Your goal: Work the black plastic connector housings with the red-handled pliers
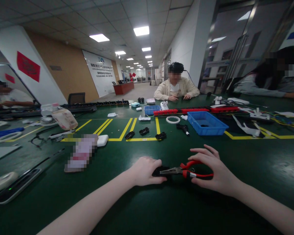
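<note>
Red-handled needle-nose pliers [181, 170] are gripped by my right hand [217, 173], its thumb on the lower handle and a finger along the upper one. Their metal jaws point left and meet a small black part [158, 171]. My left hand [147, 171] pinches that black part between thumb and fingers, just above the green table. Most of the part is hidden by the hand, so its exact kind is unclear. Farther off, several similar-looking black parts [144, 131] lie inside a yellow-taped area.
A blue bin [207, 123] stands beyond my right hand, beside a black tool with a metal tip [183, 129] and a white ring [172, 119]. At left lie a phone [81, 153], a white case [102, 140] and a bottle [65, 117]. A person [176, 85] sits opposite.
</note>
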The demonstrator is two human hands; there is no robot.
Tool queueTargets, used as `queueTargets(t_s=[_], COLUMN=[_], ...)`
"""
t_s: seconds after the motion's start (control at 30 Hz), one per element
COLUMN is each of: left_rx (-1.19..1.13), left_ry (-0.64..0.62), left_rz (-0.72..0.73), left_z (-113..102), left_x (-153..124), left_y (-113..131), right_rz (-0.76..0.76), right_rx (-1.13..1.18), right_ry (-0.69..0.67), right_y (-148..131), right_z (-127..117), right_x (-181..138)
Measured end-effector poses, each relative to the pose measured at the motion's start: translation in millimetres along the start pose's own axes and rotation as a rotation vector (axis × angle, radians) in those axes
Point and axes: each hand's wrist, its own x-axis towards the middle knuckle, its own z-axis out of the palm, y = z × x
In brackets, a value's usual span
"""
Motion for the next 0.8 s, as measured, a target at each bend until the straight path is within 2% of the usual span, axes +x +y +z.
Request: queueTargets(t_s=[0.57, 0.8], left_rx=[-0.031, 0.033], left_ry=[-0.004, -0.012], left_rz=[-0.004, -0.005], left_z=[-0.3, 0.2], left_x=[-0.4, 0.2], left_y=[-0.1, 0.0], right_rz=[-0.012, -0.025], right_rx=[-0.003, -0.013], right_ry=[0.001, 0.007], right_y=[-1.9, -0.2], right_z=[1.2, -2.1], right_x=[0.2, 0.8])
